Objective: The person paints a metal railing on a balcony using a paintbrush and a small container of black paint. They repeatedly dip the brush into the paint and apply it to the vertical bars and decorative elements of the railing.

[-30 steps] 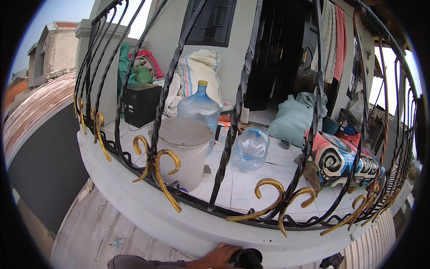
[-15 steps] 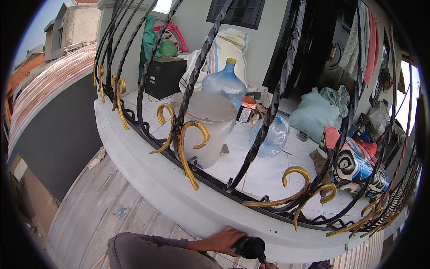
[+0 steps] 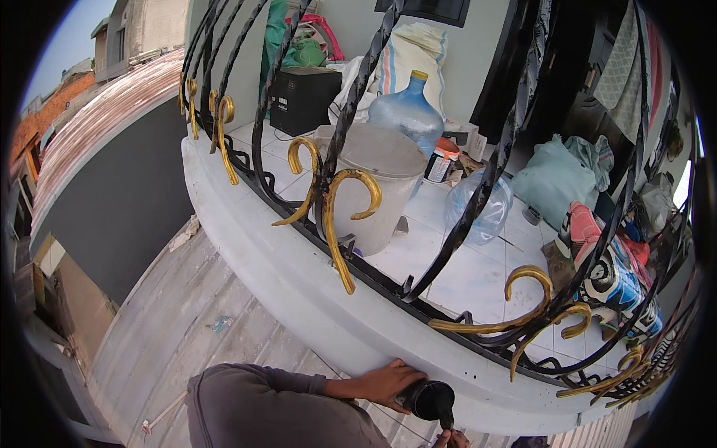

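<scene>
At the lower edge, my left hand (image 3: 390, 384) is wrapped round the side of a black cup (image 3: 427, 397), with its round mouth tipped toward me. My right hand (image 3: 452, 439) shows only as fingertips at the bottom of the picture. They pinch the thin end of a dark paintbrush (image 3: 446, 415), whose wide black end lies against the cup's rim. What is inside the cup is too dark to make out. Both hands are just outside the pale curved balcony ledge (image 3: 328, 313), below a black twisted-bar railing (image 3: 461, 231) with gold-painted scrolls (image 3: 349, 224).
Behind the bars stand a grey lidded bucket (image 3: 373, 187), a blue water jug (image 3: 407, 112), a clear bottle (image 3: 478, 209), a black box (image 3: 302, 101) and several sacks. Ribbed roofing sheet (image 3: 172, 328) lies below the ledge. My bent knee (image 3: 261, 411) fills the lower middle.
The view has shifted, so the railing and balcony things sit further right and higher. Slightly more of my right fingers shows. The left hand still grips the cup, with the brush at its rim.
</scene>
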Motion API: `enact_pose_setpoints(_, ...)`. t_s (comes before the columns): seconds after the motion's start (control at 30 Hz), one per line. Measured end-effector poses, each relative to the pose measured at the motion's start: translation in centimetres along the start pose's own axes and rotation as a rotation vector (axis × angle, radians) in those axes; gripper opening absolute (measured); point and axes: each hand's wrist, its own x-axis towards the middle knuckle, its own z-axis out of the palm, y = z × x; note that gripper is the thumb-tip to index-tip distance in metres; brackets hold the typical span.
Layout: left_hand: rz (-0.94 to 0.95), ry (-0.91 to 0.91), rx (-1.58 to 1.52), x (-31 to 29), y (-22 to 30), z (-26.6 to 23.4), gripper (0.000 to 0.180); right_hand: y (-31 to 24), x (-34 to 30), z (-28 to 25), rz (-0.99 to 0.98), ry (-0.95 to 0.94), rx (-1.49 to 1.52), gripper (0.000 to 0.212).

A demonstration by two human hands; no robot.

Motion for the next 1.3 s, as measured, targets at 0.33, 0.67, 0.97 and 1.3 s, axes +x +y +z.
enact_pose_setpoints(0.33,-0.007,0.013,-0.041,0.2,-0.1,0.2,0.102,0.5,0.0,0.9,0.138,0.035,0.134,0.017)
enact_pose_setpoints(0.67,0.03,0.067,0.024,0.4,-0.1,0.4,0.1,0.4,0.4,1.4,0.22,0.093,0.158,0.03)
enact_pose_setpoints(0.97,0.037,0.073,0.062,0.6,0.0,0.2,0.1,2.5,0.2,2.3,0.071,0.219,0.273,0.024)
enact_pose_setpoints(1.3,-0.013,0.067,0.029,0.5,0.6,-0.8,0.106,0.1,0.8,2.5,0.073,0.265,0.401,0.026)
